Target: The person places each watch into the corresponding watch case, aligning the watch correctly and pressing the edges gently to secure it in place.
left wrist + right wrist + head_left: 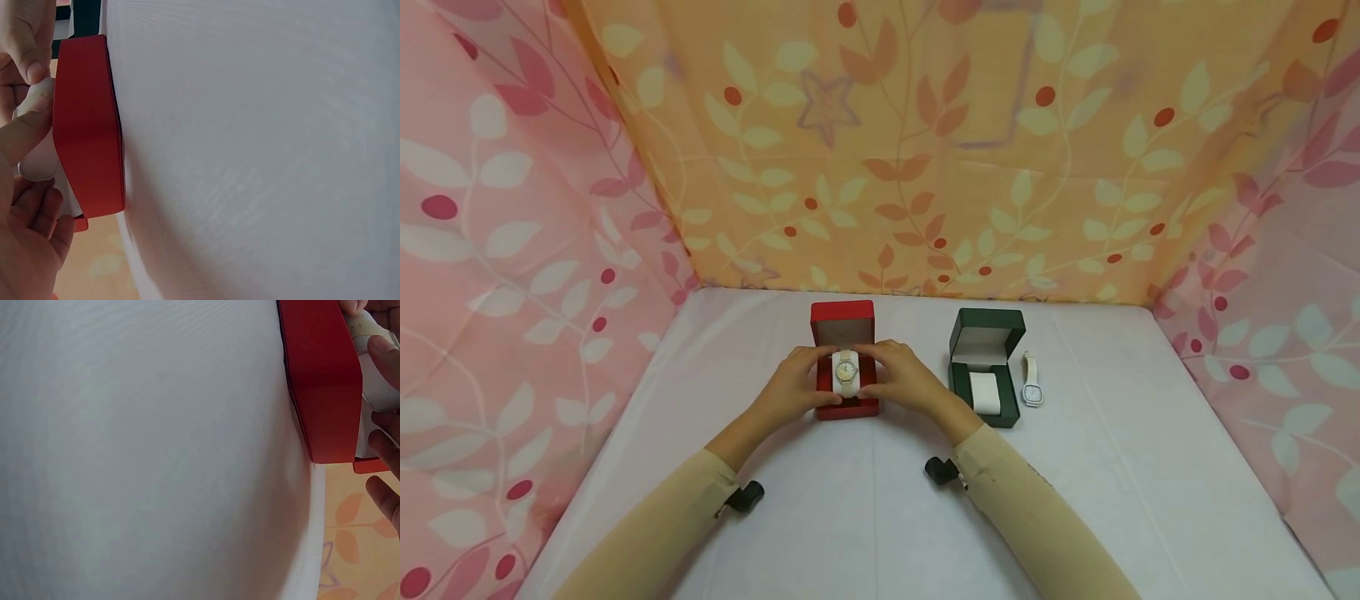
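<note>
A red watch box point(847, 412) stands with its lid up at the middle of the table. In it or just over it sits a white watch cushion point(837, 387) with a round-faced, cream-strapped wristwatch point(846, 372) around it. My left hand point(787, 388) grips the cushion's left side, thumb near the front and fingers at the back. From the right, my right hand point(910, 379) holds the other side the same way. In the left wrist view, the left thumb presses the cushion point(44, 156) near the strap, above the red box point(87, 125).
To the right stands a dark green watch box point(1011, 408), lid up, with a bare white cushion point(985, 393) inside. Beside it lies a white wristwatch point(1032, 392) with a squarish face. Patterned curtains point(895, 208) enclose the white-covered table point(835, 533) at the back and sides.
</note>
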The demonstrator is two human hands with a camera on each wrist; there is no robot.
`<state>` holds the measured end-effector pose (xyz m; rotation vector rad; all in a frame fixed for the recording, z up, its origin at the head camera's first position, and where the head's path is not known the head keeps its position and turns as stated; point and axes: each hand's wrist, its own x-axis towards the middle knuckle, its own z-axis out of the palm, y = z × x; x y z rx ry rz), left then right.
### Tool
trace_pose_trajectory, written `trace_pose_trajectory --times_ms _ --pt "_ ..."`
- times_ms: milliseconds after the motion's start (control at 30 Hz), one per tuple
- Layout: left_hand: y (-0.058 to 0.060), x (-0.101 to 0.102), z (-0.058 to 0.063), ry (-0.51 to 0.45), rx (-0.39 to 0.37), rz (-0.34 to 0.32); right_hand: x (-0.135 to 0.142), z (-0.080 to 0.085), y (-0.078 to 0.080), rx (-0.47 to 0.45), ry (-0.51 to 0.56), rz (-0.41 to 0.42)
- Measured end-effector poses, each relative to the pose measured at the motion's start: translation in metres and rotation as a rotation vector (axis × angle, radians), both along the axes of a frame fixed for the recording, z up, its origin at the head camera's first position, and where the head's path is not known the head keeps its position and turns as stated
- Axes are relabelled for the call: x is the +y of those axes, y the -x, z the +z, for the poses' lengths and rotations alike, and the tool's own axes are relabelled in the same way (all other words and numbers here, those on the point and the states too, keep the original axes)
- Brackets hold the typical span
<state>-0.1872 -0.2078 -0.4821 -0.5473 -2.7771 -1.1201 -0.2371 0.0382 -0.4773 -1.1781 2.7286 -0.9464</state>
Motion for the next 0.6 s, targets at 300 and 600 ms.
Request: trace_pose_trajectory --times_ms 300,600 --pt "0.0008 -0.0014 -0.0018 0.012 -0.006 0.001 -0.0035 -0.0021 0.0028 0.01 -0.028 -0.004" --pt "0.0003 -0.0004 -0.0014 0.011 -0.004 -0.004 -0.0029 -0.0055 0.0042 -0.008 -0.028 -0.011"
